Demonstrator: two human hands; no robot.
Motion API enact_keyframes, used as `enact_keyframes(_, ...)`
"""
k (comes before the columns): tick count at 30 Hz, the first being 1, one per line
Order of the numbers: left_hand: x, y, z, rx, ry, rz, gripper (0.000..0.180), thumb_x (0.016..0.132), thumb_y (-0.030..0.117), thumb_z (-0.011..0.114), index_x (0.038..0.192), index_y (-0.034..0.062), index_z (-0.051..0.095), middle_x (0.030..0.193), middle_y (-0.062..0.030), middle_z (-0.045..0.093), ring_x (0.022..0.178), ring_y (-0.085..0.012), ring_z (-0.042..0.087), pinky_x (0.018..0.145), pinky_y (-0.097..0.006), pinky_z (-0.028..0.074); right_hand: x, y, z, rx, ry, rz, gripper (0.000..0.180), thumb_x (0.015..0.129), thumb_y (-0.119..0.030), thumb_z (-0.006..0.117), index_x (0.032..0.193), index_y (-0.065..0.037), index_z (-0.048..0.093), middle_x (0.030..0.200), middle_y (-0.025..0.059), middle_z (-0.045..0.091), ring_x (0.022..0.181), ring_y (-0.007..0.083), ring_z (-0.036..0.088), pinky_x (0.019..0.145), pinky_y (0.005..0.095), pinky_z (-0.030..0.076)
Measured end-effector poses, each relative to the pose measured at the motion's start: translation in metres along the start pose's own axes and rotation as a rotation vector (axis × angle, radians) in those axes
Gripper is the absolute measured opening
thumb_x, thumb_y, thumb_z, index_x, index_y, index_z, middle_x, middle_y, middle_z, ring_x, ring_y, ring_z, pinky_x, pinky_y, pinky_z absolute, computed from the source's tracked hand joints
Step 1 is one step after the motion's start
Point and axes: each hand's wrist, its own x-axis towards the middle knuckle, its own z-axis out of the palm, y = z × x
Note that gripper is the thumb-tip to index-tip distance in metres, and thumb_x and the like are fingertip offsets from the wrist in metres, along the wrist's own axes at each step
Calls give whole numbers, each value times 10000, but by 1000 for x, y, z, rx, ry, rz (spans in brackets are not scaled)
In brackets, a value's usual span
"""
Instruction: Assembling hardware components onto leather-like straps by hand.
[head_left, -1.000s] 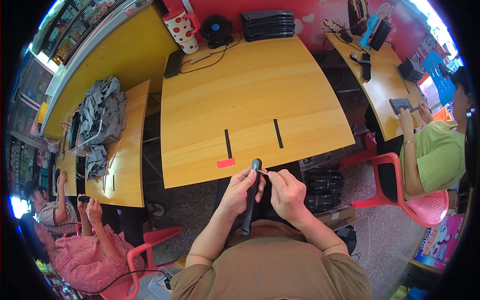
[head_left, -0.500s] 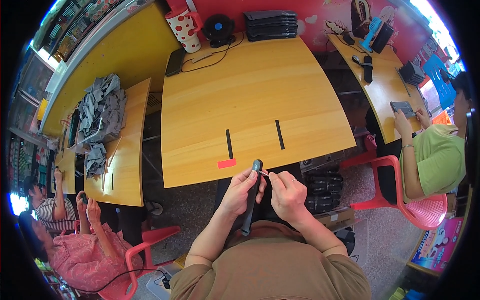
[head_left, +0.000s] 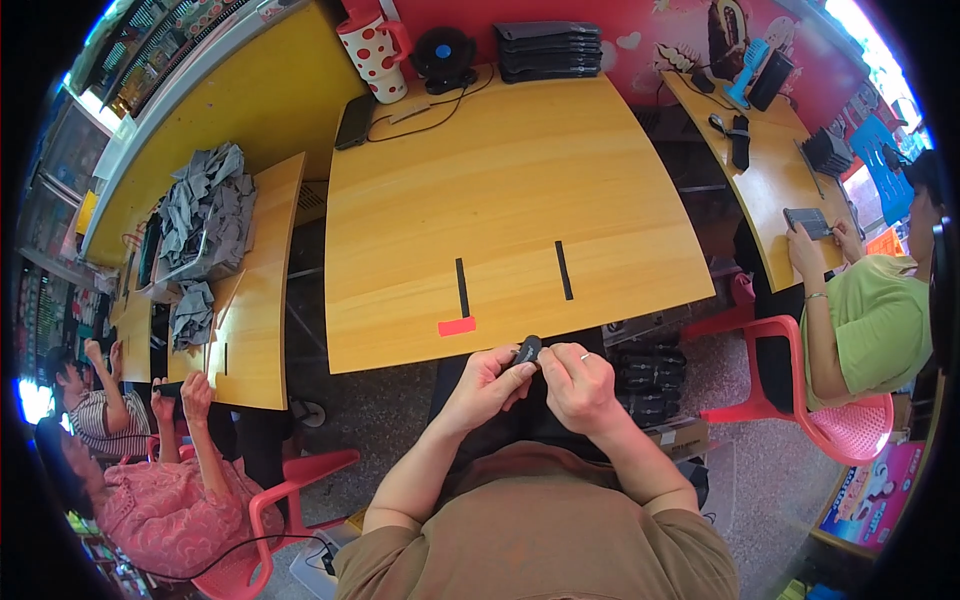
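Just off the near edge of the table, a dark narrow piece with a rounded end and small pale marking (head_left: 527, 350) is up between my hands. My left hand (head_left: 487, 388) is closed on it, thumb lying along its face. The fingers of my right hand (head_left: 580, 388), which wears a ring, are pinched together at its right edge. Anything small between those fingertips is hidden. A red strip (head_left: 457, 327) and two black strips, one on the left (head_left: 462, 287) and one on the right (head_left: 563, 270), lie on the wooden table (head_left: 500, 180) beyond my hands.
At the back stand a spotted tumbler (head_left: 375, 58), a black fan (head_left: 442, 58), a stack of black folded pouches (head_left: 548, 50) and a phone (head_left: 355, 122) near a cable. People sit at side tables; grey cloth (head_left: 207, 215) heaps up on the left. Packed black items (head_left: 648, 372) lie below right.
The dark piece has been turned, so its long lower part no longer shows. My right fingers have closed in against its edge; the thin metallic bit between the hands is out of sight.
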Motion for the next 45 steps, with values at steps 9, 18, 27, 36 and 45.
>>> enact_keyframes(9,-23,5,-18,62,88,-103,146,945,132,598,977,-7,632,683,-6,582,547,-45,493,483,-194,388,36,46,-79,22,499,480,79,846,67,622,867,-4,593,743,71,578,631,157,576,568,271,466)
enact_keyframes(18,-12,6,-5,-173,56,58,178,951,106,598,1070,-25,617,762,-35,611,617,-78,554,483,-200,439,11,-20,-14,286,46,283,169,778,33,693,937,5,644,743,111,602,596,266,610,506,342,471)
enact_keyframes(27,-15,1,-1,-119,63,94,183,946,103,616,1094,-5,613,803,-17,611,642,-48,547,528,-184,446,25,-21,-12,561,4,501,132,799,58,702,871,-5,611,718,89,587,532,159,588,478,280,445)
enact_keyframes(36,-16,-1,-8,-220,-3,123,225,1001,178,539,1116,3,624,841,-22,631,656,-78,561,590,-221,474,23,-21,-2,613,16,379,155,783,85,681,818,-24,576,689,87,576,559,199,628,476,298,460)
enact_keyframes(45,-13,-1,-9,-469,30,84,247,1000,206,543,1084,-3,645,867,-51,654,661,-111,581,595,-244,488,28,-25,-6,545,-64,117,192,749,95,670,872,-26,585,704,80,592,573,220,637,483,310,484)
